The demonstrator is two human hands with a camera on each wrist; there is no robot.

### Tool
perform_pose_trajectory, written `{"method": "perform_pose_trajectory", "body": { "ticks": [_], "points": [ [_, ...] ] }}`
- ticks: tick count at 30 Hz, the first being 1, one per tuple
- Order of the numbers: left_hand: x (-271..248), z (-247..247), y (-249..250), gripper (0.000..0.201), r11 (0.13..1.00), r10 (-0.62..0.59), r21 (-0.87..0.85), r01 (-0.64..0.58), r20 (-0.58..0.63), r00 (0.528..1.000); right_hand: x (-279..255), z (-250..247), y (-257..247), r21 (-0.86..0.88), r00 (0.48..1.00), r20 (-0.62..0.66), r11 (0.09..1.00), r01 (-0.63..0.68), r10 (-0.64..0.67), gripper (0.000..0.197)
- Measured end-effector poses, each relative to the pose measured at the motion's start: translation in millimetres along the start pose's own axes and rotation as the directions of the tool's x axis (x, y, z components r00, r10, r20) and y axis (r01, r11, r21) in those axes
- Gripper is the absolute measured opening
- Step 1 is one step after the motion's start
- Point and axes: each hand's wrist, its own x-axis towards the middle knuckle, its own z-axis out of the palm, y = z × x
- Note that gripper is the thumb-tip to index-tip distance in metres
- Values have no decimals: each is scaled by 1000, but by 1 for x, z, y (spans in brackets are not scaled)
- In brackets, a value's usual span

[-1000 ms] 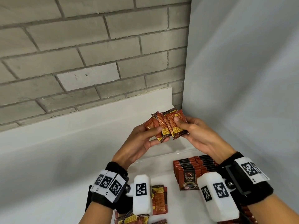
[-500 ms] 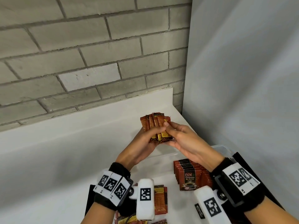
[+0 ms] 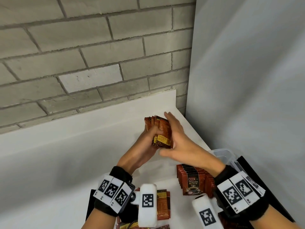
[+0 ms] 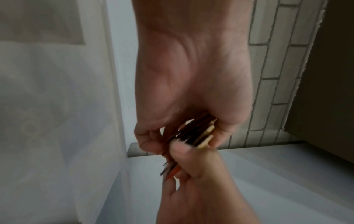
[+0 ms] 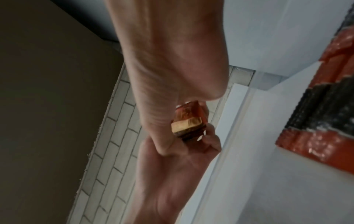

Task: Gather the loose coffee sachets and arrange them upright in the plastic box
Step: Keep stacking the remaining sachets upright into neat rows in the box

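Observation:
My left hand (image 3: 152, 135) grips a tight bundle of red-brown coffee sachets (image 3: 162, 131), held upright above the white counter. My right hand (image 3: 175, 129) lies flat against the bundle's right side with straight fingers, its thumb below the bundle. In the left wrist view the bundle (image 4: 195, 133) sits between my left fingers, with the right thumb at its end. The right wrist view shows the bundle (image 5: 189, 119) edge on. The clear plastic box (image 3: 222, 152) stands at the right, with a row of upright sachets (image 3: 192, 177) in it.
Loose sachets (image 3: 163, 204) lie flat on the counter near the bottom edge, partly behind my left wrist camera. A grey brick wall (image 3: 92, 63) stands behind the counter and a smooth grey panel (image 3: 247, 80) closes the right side.
The fanned sachets have been squared into one tight bundle. My right hand has gone from pinching the sachets to lying flat against their side.

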Motion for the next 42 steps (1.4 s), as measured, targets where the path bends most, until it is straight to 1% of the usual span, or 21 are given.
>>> {"method": "perform_pose_trajectory", "body": {
  "ticks": [1, 2, 4, 6, 9, 10, 12, 14, 16, 20, 23, 26, 30, 31, 33, 35, 36, 38, 39, 41, 42],
  "points": [
    [-1, 3, 0, 33, 1000, -17, 14, 16, 35, 999, -1, 2, 0, -35, 999, 32, 999, 18, -17, 112],
    [-3, 6, -1, 34, 999, -38, 31, 36, 65, 997, -2, 3, 0, -49, 999, 32, 998, 36, -35, 115],
    [-6, 10, -1, 43, 994, -93, 70, 86, 108, 990, -2, 5, 0, -6, 998, -12, 998, 63, -63, 115],
    [-8, 11, -1, 46, 989, -129, 81, 120, 125, 984, -1, 2, 2, 72, 995, -34, 993, 92, -90, 106],
    [-8, 7, -2, 45, 991, -136, 37, 132, 148, 980, 0, -2, 4, 74, 986, -89, 986, 149, -142, 80],
    [-8, 5, -2, 49, 991, -129, -2, 131, 155, 979, -1, -3, 3, 67, 982, -100, 984, 167, -160, 77],
    [-9, 2, 0, 57, 985, -127, -95, 144, 172, 977, -2, -3, 2, 70, 978, -96, 979, 192, -185, 80],
    [-10, 2, 2, 60, 983, -137, -100, 154, 157, 978, -3, -2, 0, 76, 977, -66, 975, 207, -202, 82],
    [-10, 4, 3, 59, 985, -149, -72, 157, 104, 983, -3, 0, 0, 78, 977, -32, 974, 214, -212, 80],
    [-9, 4, 3, 69, 984, -169, -42, 172, 62, 984, -3, 2, 1, 43, 979, 28, 978, 202, -204, 83],
    [-9, 4, 2, 66, 979, -194, -48, 198, 65, 979, -3, 1, 2, 1, 979, 13, 979, 203, -203, 79],
    [-7, 4, 1, 62, 977, -212, 0, 212, 71, 975, -2, 0, 3, -27, 973, -26, 973, 230, -231, 74],
    [-7, 5, -2, 29, 983, -183, 14, 183, 66, 981, 0, 0, 7, -62, 963, -73, 965, 253, -258, 72],
    [-7, 4, -2, 23, 985, -172, 1, 172, 76, 982, 0, -1, 7, -73, 964, -67, 965, 254, -258, 74],
    [-6, 0, -3, 18, 989, -141, -40, 145, 98, 985, 0, -3, 8, -90, 969, -43, 967, 237, -241, 85],
    [-5, -3, -3, 18, 989, -113, -88, 122, 98, 989, 1, -7, 8, -10, 979, -56, 981, 194, -194, 96],
    [-6, -4, -3, 17, 987, -95, -118, 105, 87, 992, 1, -9, 7, 54, 983, -86, 984, 170, -165, 95],
    [-6, -6, -2, 18, 979, -50, -195, 61, 61, 997, 4, -14, 7, 170, 980, -178, 978, 121, -91, 79],
    [-5, -8, -2, 24, 971, -30, -235, 42, 54, 998, 5, -17, 8, 229, 975, -216, 969, 90, -40, 69],
    [-3, -11, -3, 45, 957, 2, -289, 10, 41, 999, 7, -23, 11, 315, 968, -246, 948, 34, 47, 47],
    [-2, -12, -4, 52, 955, 16, -296, -5, 37, 999, 8, -25, 13, 341, 966, -248, 940, 18, 71, 36]
  ]
}}
